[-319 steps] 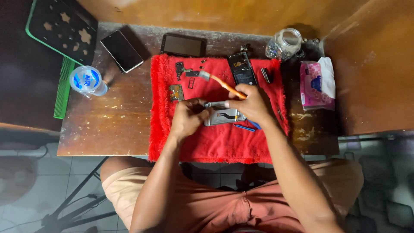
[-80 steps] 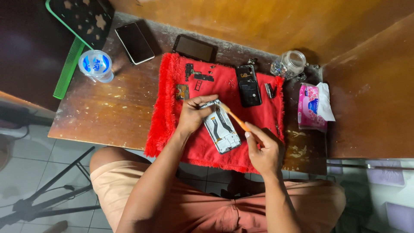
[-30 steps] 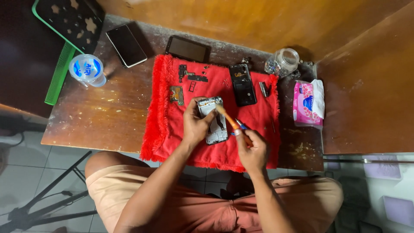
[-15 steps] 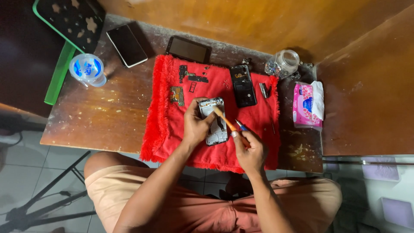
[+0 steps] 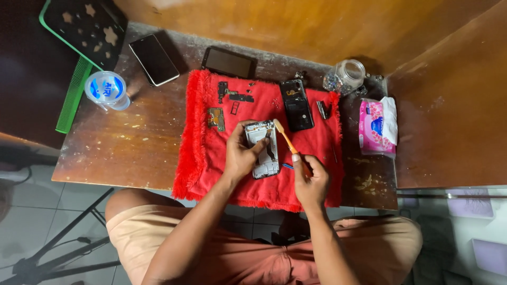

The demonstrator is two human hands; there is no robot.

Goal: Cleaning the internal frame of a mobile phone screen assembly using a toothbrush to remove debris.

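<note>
While the frame's in my grip, quick status:
Left hand (image 5: 240,155): fingers wrapped round the opened phone frame (image 5: 262,149), tilted up off the red towel (image 5: 211,153).
Right hand (image 5: 311,179): pinching the orange toothbrush (image 5: 288,141), bristles now at the frame's top edge, a touch higher than half a second back.
Meaning: brushing's reached the top corner.
Spare boards (image 5: 215,119): just left of my left hand.

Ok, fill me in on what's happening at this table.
A seated person works on an opened phone frame over a red towel. The left hand grips the frame; the right hand holds an orange toothbrush with its head at the frame's top edge. Circuit boards and a back cover lie on the towel.
</note>
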